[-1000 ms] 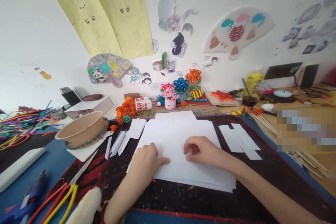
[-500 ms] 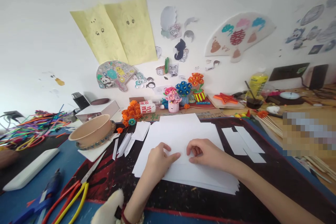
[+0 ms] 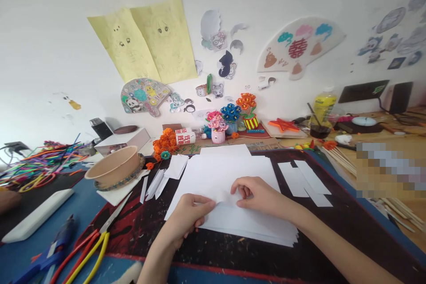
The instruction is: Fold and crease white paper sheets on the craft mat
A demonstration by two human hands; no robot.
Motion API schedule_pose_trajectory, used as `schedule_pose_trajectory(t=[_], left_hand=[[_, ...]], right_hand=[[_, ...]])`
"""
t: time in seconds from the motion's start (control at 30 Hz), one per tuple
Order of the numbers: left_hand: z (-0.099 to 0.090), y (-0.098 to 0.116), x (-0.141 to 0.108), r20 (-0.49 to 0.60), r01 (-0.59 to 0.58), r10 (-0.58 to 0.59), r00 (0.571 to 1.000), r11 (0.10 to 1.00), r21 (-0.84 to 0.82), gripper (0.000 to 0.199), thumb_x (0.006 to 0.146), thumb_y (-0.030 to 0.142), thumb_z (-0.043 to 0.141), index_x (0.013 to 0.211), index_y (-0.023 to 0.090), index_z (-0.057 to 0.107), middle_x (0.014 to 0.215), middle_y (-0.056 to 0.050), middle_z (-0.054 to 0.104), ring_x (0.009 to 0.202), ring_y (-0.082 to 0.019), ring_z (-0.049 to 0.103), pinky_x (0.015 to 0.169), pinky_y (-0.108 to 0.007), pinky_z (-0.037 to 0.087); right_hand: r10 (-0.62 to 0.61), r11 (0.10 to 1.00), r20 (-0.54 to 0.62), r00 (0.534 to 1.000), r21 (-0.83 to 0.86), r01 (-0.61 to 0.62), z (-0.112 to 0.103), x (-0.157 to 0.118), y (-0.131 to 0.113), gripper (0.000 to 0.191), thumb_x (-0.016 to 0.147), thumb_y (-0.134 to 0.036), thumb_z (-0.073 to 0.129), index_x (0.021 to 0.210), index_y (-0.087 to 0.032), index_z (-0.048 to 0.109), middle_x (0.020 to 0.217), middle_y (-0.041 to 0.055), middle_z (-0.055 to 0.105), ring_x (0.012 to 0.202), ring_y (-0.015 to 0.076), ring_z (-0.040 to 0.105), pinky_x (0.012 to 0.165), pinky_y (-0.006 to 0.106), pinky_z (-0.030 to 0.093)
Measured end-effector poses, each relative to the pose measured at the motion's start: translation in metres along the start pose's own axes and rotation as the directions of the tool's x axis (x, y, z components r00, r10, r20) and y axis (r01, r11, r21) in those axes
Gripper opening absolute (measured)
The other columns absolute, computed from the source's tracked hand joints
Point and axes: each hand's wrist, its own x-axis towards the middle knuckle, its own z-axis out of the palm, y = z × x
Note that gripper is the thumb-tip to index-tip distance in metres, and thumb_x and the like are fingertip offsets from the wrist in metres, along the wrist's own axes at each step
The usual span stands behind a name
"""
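Observation:
A stack of white paper (image 3: 253, 168) lies on the dark mat (image 3: 233, 253). Over its lower left part is my left hand (image 3: 191, 213), thumb and index finger pinched on a small white paper piece (image 3: 222, 196) that is hard to tell from the sheets below. My right hand (image 3: 254, 193) is curled at the other end of that piece, thumb and index finger closed on its edge. Cut white strips (image 3: 308, 182) lie right of the stack, and folded white pieces (image 3: 158, 184) lie left of it.
Scissors (image 3: 106, 226), a blue glue gun (image 3: 55, 253) and a white case (image 3: 38, 215) lie at the left. Behind them stands a round tan container (image 3: 115, 168). Flower pots (image 3: 218, 136) line the back. A drink bottle (image 3: 322, 106) and wooden sticks (image 3: 342, 159) are at the right.
My left hand has moved left and down, and its thumb and index finger have come together. My right hand has shifted slightly left. The whole view has shifted a little.

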Motion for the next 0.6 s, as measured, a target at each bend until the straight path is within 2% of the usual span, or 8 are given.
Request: schedule_pose_trajectory(t=[0.07, 0.23, 0.37, 0.5, 0.6], left_hand=[[0.002, 0.0, 0.003, 0.018, -0.018, 0.019, 1.0, 0.998, -0.059, 0.049, 0.071, 0.058, 0.062, 0.09, 0.012, 0.062, 0.037, 0.012, 0.037, 0.028, -0.004, 0.02, 0.03, -0.019, 0.01], [0.006, -0.001, 0.012, -0.036, -0.074, 0.069, 0.997, 0.981, -0.177, 0.049, 0.069, 0.065, 0.059, 0.071, 0.017, 0.05, 0.037, 0.012, 0.035, 0.027, -0.002, 0.015, 0.03, -0.019, 0.005], [0.01, -0.001, 0.018, -0.186, -0.145, 0.124, 0.975, 0.983, -0.109, 0.041, 0.068, 0.057, 0.062, 0.072, 0.016, 0.055, 0.039, 0.011, 0.037, 0.03, -0.003, 0.019, 0.032, -0.017, 0.009], [-0.001, -0.008, 0.02, -0.362, -0.207, 0.174, 0.916, 0.977, -0.054, 0.04, 0.058, 0.052, 0.066, 0.069, 0.014, 0.059, 0.04, 0.009, 0.039, 0.034, -0.004, 0.026, 0.035, -0.017, 0.014], [-0.023, -0.018, 0.016, -0.561, -0.285, 0.153, 0.814, 0.946, -0.154, 0.042, 0.06, 0.054, 0.064, 0.075, 0.015, 0.06, 0.043, 0.009, 0.037, 0.036, -0.005, 0.025, 0.038, -0.018, 0.014]], right_hand=[[0.001, 1.0, 0.01, 1.0, -0.006, -0.001, -0.001, 0.0, -0.002, 0.023, 0.068, -0.014, 0.066, 0.09, -0.021, 0.066, 0.071, -0.0033, 0.055, 0.067, 0.0128, 0.051, 0.065, 0.025, 0.037], [-0.023, 0.999, -0.005, 1.0, -0.03, 0.023, -0.002, 0.0, -0.006, 0.023, 0.067, -0.012, 0.066, 0.089, -0.02, 0.066, 0.07, -0.0038, 0.054, 0.065, 0.0121, 0.05, 0.063, 0.024, 0.037], [-0.046, 0.999, -0.007, 0.999, 0.005, 0.046, -0.003, 0.0, -0.008, 0.025, 0.065, -0.012, 0.068, 0.088, -0.02, 0.067, 0.069, -0.0041, 0.054, 0.063, 0.0111, 0.049, 0.058, 0.023, 0.036], [-0.034, 0.995, -0.1, 0.994, 0.089, 0.043, -0.008, 0.0, -0.012, 0.017, 0.07, -0.014, 0.063, 0.086, -0.019, 0.068, 0.066, -0.0025, 0.056, 0.061, 0.0114, 0.051, 0.058, 0.023, 0.037], [-0.011, 0.985, -0.213, 0.977, 0.169, 0.047, -0.016, 0.001, -0.012, 0.013, 0.075, -0.019, 0.058, 0.082, -0.018, 0.068, 0.064, -0.0014, 0.056, 0.058, 0.0116, 0.05, 0.055, 0.023, 0.038]])
